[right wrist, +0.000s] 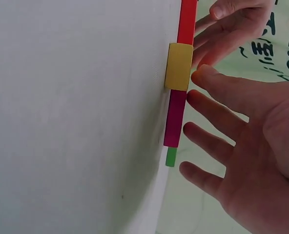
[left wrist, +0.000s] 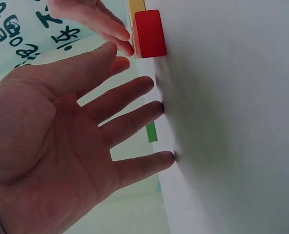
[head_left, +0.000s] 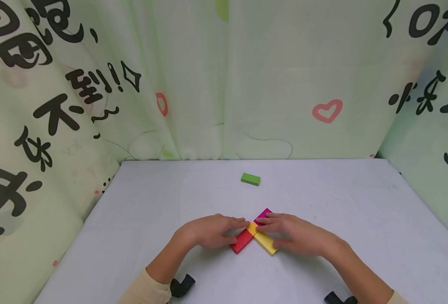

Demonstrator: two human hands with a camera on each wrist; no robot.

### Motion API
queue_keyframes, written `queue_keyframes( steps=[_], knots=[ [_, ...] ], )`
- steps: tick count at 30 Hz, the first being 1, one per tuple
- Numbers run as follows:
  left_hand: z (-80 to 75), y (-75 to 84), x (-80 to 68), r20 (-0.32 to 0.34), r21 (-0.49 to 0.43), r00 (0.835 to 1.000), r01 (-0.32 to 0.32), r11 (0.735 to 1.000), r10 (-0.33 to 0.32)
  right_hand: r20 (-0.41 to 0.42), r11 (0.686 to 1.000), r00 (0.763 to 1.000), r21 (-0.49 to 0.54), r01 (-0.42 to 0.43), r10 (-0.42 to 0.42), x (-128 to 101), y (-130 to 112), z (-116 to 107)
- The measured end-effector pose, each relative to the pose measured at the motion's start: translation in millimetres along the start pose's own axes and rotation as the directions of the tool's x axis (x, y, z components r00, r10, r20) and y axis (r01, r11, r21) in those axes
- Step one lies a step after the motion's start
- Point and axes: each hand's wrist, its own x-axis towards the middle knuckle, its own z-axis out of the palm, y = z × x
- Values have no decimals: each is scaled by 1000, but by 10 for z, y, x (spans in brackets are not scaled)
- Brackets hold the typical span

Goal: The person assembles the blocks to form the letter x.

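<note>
Table (head_left: pixel 322 202): flat, matt, pale grey-white top, smooth with faint scuffs; a printed fabric backdrop hangs round three sides

Red block (head_left: pixel 242 241): flat rectangular slab, glossy, square-cut edges; lies slanted near the table's front middle, its far end meeting the yellow block

Magenta block (head_left: pixel 262 213): flat slab of the same cut, in line with the red one and continuing toward 1 o'clock; in the right wrist view (right wrist: pixel 174 119) it runs edge-on beyond the yellow block

Yellow block (head_left: pixel 264 242): flat smooth slab, lying across the red-magenta line, its free end pointing to 4 o'clock; the three together form a crossed shape

Green block (head_left: pixel 251 179): small flat rectangle, matt, alone at 12 o'clock from the others, well apart from both hands

Left hand (head_left: pixel 212 231): fingers straight and spread, palm down, at 9 o'clock of the crossing; fingertips (left wrist: pixel 156 109) touch the table just beside the red block (left wrist: pixel 148 33); grips nothing

Right hand (head_left: pixel 296 234): fingers straight, loosely spread, lying over the yellow block at 3 o'clock of the crossing; fingertips reach the joint beside the magenta block; holds nothing

Backdrop (head_left: pixel 269 84): soft, creased, pale green cloth with black characters and a pink heart
</note>
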Motion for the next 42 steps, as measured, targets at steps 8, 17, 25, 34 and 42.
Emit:
queue_keyframes(
  steps=[8, 17, 25, 34, 42],
  knots=[
    [-18, -8, -11, 5, -12, 1000, 23, 1000, -23, 36, 1000, 999, -17, -17, 17, -1, 2, 27],
    [-63, -42, -26, -12, 4, 998, 62, 998, -62, 35, 999, 999, -35, -27, 28, -1, 3, 77],
    [-186, -179, 80, -81, 22, 989, 122, 992, -120, 32, 999, 999, -44, -24, 25, -5, 7, 71],
    [-380, -372, 406, -150, 61, 985, 96, 994, -86, 32, 999, 998, -16, -45, 45, -7, 10, 57],
    [-527, -515, 689, -240, 38, 968, 88, 995, -77, 29, 999, 999, -18, -30, 31, -2, 17, 55]
  ],
)
